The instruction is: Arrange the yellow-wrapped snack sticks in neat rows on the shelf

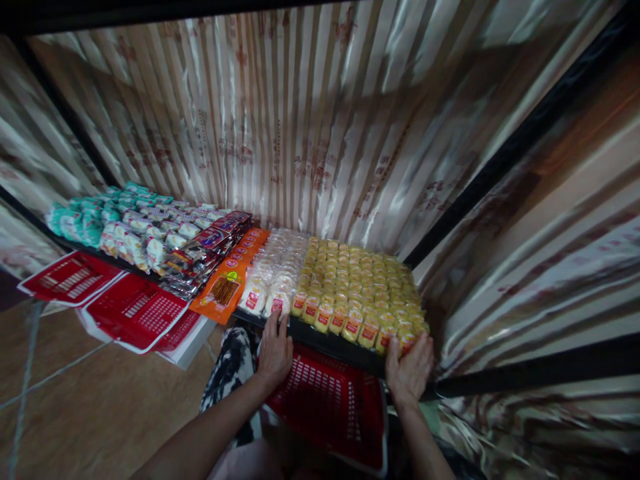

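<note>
My left hand (pixel 276 355) rests at the shelf's front edge, fingers stretched against the front of the white wrapped packets (pixel 278 273). Rows of yellow wrapped packets (pixel 353 287) with red labels stand to the right of them. At their front right corner is my right hand (pixel 411 368), thumb and fingers apart and touching the end packets. Neither hand grips anything that I can see. Next to the white packets on the left lies a flat orange snack bag (pixel 233 273).
Further left on the black shelf (pixel 345 341) are dark red and silver packets (pixel 210 247), white packets (pixel 160 230) and teal packets (pixel 90 217). Red baskets (pixel 140 310) stand below, and another red basket (pixel 330 400) sits between my arms. A striped curtain (pixel 300 120) hangs behind; a black post (pixel 470 173) rises at right.
</note>
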### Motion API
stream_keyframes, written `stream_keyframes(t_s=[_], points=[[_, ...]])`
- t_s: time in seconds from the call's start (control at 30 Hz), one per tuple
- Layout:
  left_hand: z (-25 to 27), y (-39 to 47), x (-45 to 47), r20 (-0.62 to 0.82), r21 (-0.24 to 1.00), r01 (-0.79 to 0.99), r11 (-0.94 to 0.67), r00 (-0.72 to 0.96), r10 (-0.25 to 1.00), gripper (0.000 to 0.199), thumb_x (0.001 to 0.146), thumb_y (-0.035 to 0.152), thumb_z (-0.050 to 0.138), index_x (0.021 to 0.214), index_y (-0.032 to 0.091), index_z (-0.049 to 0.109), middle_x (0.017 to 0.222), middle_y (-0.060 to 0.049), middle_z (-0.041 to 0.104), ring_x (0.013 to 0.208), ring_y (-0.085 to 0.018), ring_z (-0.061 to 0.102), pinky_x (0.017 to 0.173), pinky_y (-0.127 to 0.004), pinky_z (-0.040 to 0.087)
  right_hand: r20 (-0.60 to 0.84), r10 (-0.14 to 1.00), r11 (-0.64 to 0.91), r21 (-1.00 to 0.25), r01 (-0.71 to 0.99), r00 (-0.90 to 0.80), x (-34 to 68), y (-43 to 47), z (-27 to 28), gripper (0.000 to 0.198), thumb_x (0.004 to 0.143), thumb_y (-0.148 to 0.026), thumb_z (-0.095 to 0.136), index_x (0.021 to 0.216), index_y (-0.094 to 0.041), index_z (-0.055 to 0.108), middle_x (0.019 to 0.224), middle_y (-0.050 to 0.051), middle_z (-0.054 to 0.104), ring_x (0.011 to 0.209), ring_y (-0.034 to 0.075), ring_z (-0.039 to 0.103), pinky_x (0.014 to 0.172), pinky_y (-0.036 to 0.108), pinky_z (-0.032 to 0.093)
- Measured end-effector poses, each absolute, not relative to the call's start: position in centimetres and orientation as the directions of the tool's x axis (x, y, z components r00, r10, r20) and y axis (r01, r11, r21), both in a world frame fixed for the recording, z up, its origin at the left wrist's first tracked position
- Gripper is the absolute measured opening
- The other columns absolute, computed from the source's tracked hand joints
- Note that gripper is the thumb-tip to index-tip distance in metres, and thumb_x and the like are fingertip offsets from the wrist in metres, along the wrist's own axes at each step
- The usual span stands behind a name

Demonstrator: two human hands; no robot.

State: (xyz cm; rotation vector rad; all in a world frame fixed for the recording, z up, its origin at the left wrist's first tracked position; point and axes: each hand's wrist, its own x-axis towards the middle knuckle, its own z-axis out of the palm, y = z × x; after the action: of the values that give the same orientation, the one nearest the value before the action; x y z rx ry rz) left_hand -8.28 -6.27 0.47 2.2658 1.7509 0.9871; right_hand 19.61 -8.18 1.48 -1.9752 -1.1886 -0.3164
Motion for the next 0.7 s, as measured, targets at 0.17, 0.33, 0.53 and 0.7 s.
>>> stream_keyframes(t_s=[0.17,0.33,0.53,0.7], points=[[0.9,-5.8,-8.6,0.36,0.444,0.84,-0.312,0.151,0.921,0.048,0.082,0.013,0.038,0.13,0.006,0.04,0.138,-0.021,0.036,0.13,-0.03,0.031,0.104,-0.048,0.033,0.586,0.633,-0.206,-0.502,0.84,0.506,19.6,-8.0,1.4,0.084,0.087,-0.06,0.02,0.139,0.005,0.022,0.14,0.029,0.03,0.133,0.034,0.026,0.107,0.052,0.023],[0.9,-5.9,-9.4,0.381,0.412,0.831,-0.374,0.216,0.899,0.051,0.082,0.013,0.038,0.133,0.006,0.038,0.138,-0.02,0.036,0.131,-0.029,0.03,0.104,-0.047,0.034,0.689,0.549,-0.163,-0.467,0.869,0.474,18.2,-8.5,2.2,0.076,0.088,-0.056,0.024,0.138,0.001,0.029,0.139,0.028,0.032,0.132,0.035,0.026,0.104,0.056,0.024],[0.0,-6.5,-10.6,0.403,0.378,0.848,-0.372,0.211,0.89,0.046,0.082,0.013,0.039,0.127,0.008,0.045,0.129,-0.018,0.046,0.123,-0.027,0.04,0.1,-0.046,0.038,0.688,0.659,0.062,-0.452,0.89,0.303,12.7,-10.4,2.5,0.055,0.091,-0.043,0.032,0.134,-0.009,0.038,0.125,0.021,0.049,0.121,0.03,0.042,0.097,0.053,0.035],[-0.5,-6.0,-10.9,0.43,0.327,0.858,-0.397,0.239,0.87,0.045,0.083,0.014,0.039,0.127,0.006,0.046,0.128,-0.019,0.048,0.122,-0.027,0.042,0.1,-0.045,0.038,0.545,0.835,0.247,-0.498,0.831,0.078,6.1,-10.0,1.4,0.04,0.091,-0.034,0.035,0.124,-0.017,0.05,0.119,0.013,0.056,0.113,0.023,0.051,0.095,0.044,0.043]])
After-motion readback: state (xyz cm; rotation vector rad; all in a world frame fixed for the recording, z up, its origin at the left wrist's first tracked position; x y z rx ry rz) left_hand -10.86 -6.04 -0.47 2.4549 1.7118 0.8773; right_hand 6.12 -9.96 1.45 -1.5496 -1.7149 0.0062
